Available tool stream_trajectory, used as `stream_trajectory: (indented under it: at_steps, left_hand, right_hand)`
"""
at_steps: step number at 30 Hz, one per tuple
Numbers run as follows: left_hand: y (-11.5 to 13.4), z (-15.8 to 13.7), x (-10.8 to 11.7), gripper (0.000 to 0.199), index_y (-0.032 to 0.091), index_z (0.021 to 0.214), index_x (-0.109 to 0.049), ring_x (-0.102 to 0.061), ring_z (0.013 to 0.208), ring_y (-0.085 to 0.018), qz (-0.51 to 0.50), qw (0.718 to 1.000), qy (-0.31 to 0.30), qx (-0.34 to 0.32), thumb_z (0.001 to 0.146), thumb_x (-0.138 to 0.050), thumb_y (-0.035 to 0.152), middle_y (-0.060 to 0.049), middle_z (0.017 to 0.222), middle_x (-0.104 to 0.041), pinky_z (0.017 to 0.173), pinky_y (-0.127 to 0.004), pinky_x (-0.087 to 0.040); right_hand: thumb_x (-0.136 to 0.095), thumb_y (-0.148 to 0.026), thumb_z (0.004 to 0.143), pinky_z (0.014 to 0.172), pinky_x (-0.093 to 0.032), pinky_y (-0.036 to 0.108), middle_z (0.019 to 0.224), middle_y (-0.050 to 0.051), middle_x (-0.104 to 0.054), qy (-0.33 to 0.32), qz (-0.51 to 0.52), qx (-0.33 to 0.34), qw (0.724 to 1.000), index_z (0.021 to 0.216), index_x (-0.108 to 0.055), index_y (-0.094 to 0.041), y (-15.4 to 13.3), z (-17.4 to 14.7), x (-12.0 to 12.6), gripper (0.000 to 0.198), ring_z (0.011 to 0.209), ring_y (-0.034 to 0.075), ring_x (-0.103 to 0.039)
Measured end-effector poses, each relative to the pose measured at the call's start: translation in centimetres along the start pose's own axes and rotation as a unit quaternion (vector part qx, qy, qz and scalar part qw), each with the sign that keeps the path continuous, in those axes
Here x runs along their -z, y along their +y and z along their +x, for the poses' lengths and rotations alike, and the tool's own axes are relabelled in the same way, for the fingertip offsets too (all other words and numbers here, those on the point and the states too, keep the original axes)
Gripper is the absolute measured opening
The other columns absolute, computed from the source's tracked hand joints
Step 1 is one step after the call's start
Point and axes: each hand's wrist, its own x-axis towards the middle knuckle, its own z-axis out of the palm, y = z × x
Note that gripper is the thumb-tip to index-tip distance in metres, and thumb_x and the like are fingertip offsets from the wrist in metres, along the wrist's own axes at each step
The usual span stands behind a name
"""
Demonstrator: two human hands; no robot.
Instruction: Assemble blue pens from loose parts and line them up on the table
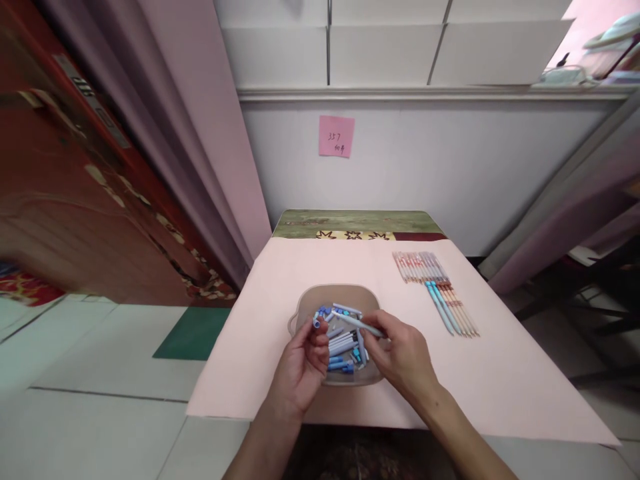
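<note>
Over a beige plastic box (345, 288), my left hand (305, 363) pinches a short light-blue pen cap (317, 323) with a round open end. Between the fingers and thumb of my right hand (403, 347) is a slim pale-blue pen barrel (353, 321), its tip pointing left toward the cap. Cap and barrel are apart. Loose pen parts (343, 343) in blue, white and turquoise lie jumbled in the box below, partly hidden by both hands.
Right of the box, a row of pens (420, 267) with clear and reddish parts lies on the pink table cover (240, 373). Nearer me, two turquoise pens (440, 310) lie beside several beige pens (459, 312). A white wall with a pink note (337, 136) stands behind the table.
</note>
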Motion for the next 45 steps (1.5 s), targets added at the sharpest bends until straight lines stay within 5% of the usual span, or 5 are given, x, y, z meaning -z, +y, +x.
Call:
stream_trajectory:
  at_steps: [6,17,31,41,45]
  left_hand:
    - [-0.8,0.3,0.2,0.016,0.008,0.087,-0.061,-0.057,0.045,-0.007,0.047,0.998,0.006,-0.040,0.092,-0.048,0.015,-0.007,0.067,-0.068,0.038,-0.014,-0.047]
    - [-2.2,-0.4,0.3,0.015,0.011,0.089,-0.064,-0.062,0.052,-0.009,0.188,0.967,-0.013,-0.173,0.080,-0.067,0.023,-0.009,0.083,-0.073,0.042,-0.015,-0.049]
    - [-2.5,-0.7,-0.2,0.023,0.012,0.084,-0.067,-0.061,0.052,-0.007,0.205,0.966,-0.039,-0.150,0.068,-0.078,0.024,-0.007,0.084,-0.073,0.040,-0.013,-0.047]
    - [-3.0,-0.9,-0.3,0.027,0.011,0.088,-0.069,-0.060,0.055,-0.007,0.219,0.963,-0.075,-0.140,0.068,-0.078,0.026,-0.008,0.090,-0.072,0.039,-0.013,-0.046]
    - [-2.8,-0.8,-0.3,0.026,0.011,0.086,-0.069,-0.057,0.051,-0.005,0.202,0.966,-0.056,-0.150,0.066,-0.080,0.024,-0.005,0.082,-0.071,0.038,-0.011,-0.044]
  right_hand:
    - [-0.055,-0.022,0.083,0.065,-0.044,0.022,0.080,0.002,-0.069,0.068,0.028,0.095,0.993,0.091,-0.063,-0.021,-1.1,-1.4,0.3,0.011,0.071,0.015,-0.062]
    - [-0.055,-0.020,0.084,0.066,-0.043,0.025,0.080,0.003,-0.070,0.088,-0.019,0.114,0.989,0.091,-0.063,-0.020,-0.7,-1.7,-0.6,0.012,0.072,0.016,-0.064]
    - [-0.059,-0.030,0.086,0.064,-0.051,0.022,0.079,0.003,-0.072,0.156,0.063,0.052,0.984,0.090,-0.065,-0.020,-0.2,-2.1,-1.7,0.012,0.068,0.015,-0.067]
    - [-0.055,-0.039,0.089,0.054,-0.044,0.019,0.064,-0.001,-0.070,0.115,0.058,0.016,0.992,0.077,-0.070,-0.021,-0.2,-2.2,-1.0,0.026,0.055,0.012,-0.063]
    - [-0.062,-0.040,0.084,0.061,-0.049,0.021,0.075,0.001,-0.071,0.105,0.061,0.017,0.992,0.101,-0.065,-0.021,-0.1,-2.2,-1.2,0.026,0.061,0.014,-0.065]
